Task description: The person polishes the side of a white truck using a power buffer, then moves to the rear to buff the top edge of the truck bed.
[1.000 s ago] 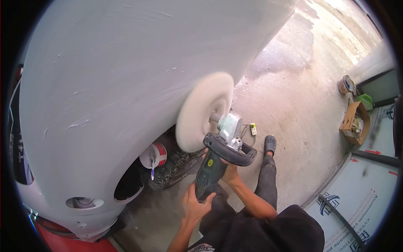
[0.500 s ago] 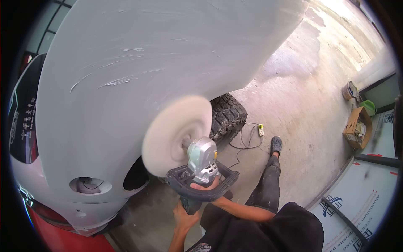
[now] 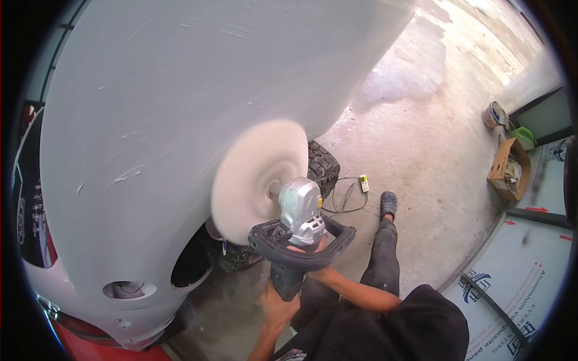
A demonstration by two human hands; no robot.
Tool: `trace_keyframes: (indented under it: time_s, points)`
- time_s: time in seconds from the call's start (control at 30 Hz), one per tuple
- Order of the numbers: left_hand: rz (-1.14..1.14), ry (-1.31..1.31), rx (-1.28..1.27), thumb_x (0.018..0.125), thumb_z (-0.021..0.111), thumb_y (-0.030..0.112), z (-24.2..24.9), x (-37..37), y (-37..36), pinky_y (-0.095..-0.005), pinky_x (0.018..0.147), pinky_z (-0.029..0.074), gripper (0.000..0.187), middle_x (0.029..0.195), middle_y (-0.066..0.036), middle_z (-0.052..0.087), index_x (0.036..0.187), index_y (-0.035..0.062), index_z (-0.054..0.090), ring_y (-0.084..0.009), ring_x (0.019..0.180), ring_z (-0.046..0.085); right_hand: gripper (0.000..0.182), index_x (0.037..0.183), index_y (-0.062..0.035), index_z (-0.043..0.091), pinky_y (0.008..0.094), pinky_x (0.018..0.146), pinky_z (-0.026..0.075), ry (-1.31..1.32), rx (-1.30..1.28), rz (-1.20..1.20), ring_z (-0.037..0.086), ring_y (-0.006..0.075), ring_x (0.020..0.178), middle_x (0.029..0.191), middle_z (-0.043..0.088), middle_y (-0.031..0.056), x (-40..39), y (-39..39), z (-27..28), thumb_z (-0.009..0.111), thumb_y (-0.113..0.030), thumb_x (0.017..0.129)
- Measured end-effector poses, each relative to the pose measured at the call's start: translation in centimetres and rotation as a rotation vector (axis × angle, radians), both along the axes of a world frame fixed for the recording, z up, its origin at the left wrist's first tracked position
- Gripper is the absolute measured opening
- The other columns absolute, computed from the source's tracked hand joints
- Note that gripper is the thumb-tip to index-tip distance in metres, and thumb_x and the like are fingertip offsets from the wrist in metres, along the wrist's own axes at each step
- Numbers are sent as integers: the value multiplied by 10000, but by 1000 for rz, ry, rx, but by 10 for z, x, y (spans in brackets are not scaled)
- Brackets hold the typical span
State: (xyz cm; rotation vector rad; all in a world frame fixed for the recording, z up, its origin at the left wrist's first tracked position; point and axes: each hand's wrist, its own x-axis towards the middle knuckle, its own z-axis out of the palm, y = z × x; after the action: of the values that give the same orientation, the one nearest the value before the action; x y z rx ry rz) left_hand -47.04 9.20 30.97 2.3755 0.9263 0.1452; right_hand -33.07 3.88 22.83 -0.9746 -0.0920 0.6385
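A polisher point(image 3: 301, 210) with a silver head and black grip is in both hands. My left hand point(image 3: 280, 307) is wrapped round its lower rear handle. Partly hidden behind the black loop handle point(image 3: 307, 260), my right hand point(image 3: 316, 245) grips the polisher nearer the head. A large pale pad point(image 3: 244, 186), blurred by spinning, faces the grey vehicle panel point(image 3: 162, 132) and appears to meet it. Whitish streaks point(image 3: 127, 174) mark the panel.
Black treaded tires point(image 3: 323, 167) are behind the pad. A cable runs to a socket block point(image 3: 364, 183) on the floor, near my shoe point(image 3: 388, 203). At right are a cardboard box point(image 3: 509, 171), a bucket point(image 3: 494, 114) and printed panels point(image 3: 512, 277). A red car point(image 3: 96, 349) is lower left.
The polisher and pad have shifted slightly up and right in view, with both hands still on it. The panel's streaks appear further left, and more tire shows below the pad.
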Motion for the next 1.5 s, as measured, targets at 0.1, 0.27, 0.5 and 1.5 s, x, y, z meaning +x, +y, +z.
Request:
trace_keyframes:
  time_s: [0.1,0.27,0.5,1.5]
  points:
    - [-11,22,-6,699,813,147,-7,43,-9,-494,713,559,469,882,-267,681,1056,-46,578,-470,820,701,486,1239,-11,522,345,926,483,-186,-112,-85,581,173,1067,1157,618,89,29,-10,-34,790,-164,864]
    - [25,102,-44,681,764,48,-6,105,-22,-478,789,549,500,967,-281,680,1129,-61,569,-492,919,688,466,1311,6,470,379,1006,450,-297,-111,-171,552,210,1159,1242,594,133,99,-10,-48,707,-140,937]
    - [-22,-19,35,705,767,75,-4,87,-13,-496,763,553,498,961,-289,685,1146,-59,581,-506,893,683,529,1291,-5,485,361,955,474,-147,-26,-105,570,194,1096,1203,608,103,72,-5,-30,777,-169,882]
    - [-102,-25,77,693,772,72,-10,138,3,-516,791,535,514,973,-304,669,1143,-75,572,-516,914,669,586,1311,24,460,395,1012,443,-306,-155,-280,555,249,1175,1237,563,155,128,1,-10,788,-218,890]
